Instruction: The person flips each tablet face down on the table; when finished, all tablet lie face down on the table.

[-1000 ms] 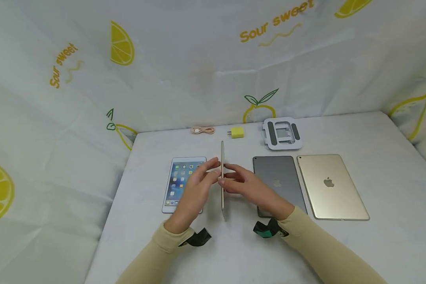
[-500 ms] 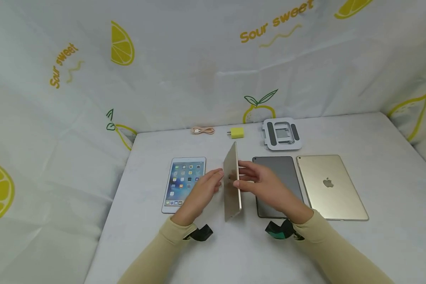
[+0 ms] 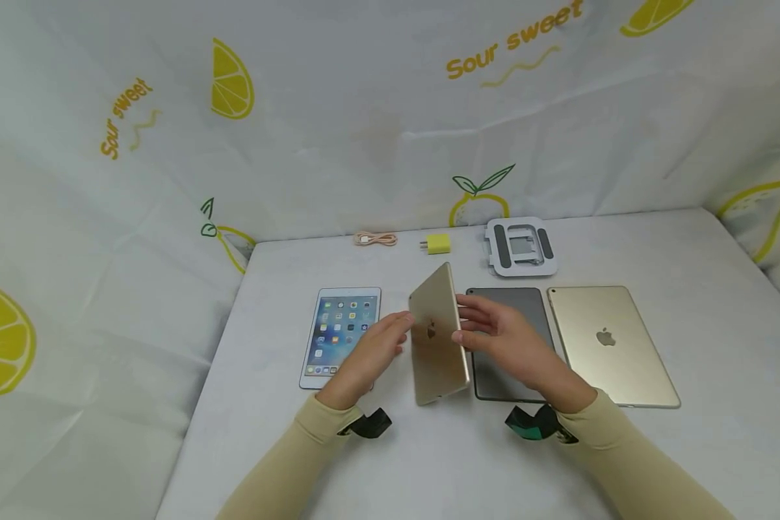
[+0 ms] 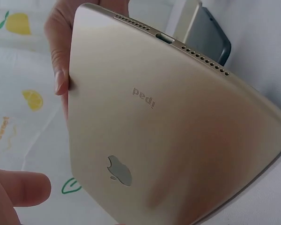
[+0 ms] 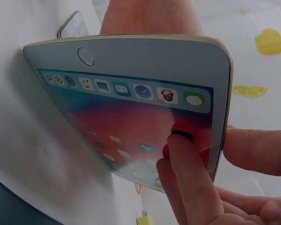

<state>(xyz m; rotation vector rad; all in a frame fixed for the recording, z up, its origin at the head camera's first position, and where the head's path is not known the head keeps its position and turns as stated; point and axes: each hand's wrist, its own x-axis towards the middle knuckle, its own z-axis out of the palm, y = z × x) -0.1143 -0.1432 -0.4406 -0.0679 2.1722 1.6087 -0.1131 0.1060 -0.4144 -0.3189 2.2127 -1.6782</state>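
A gold tablet (image 3: 438, 336) stands on edge and tilted over the table, its back with the logo toward the left. My right hand (image 3: 510, 343) pinches its right edge, thumb on the gold back. In the right wrist view, the fingers (image 5: 192, 176) lie against the lit screen (image 5: 136, 112) full of app icons. My left hand (image 3: 377, 350) is beside the tablet's left edge, fingertips right at it and not curled round it. The left wrist view shows the left thumb (image 4: 25, 188) straight and apart from the tablet's back (image 4: 154, 126).
A smaller white tablet (image 3: 341, 332) lies screen up at left. To the right lie a dark grey tablet (image 3: 516, 379) and a large gold tablet (image 3: 614, 347), backs up. A coiled cable (image 3: 375, 239), yellow charger plug (image 3: 438, 244) and folded stand (image 3: 521, 247) lie along the back.
The held tablet has turned from edge-on to show its gold back, and its right edge has swung right with the right hand. The left thumb and fingers have come off its face.
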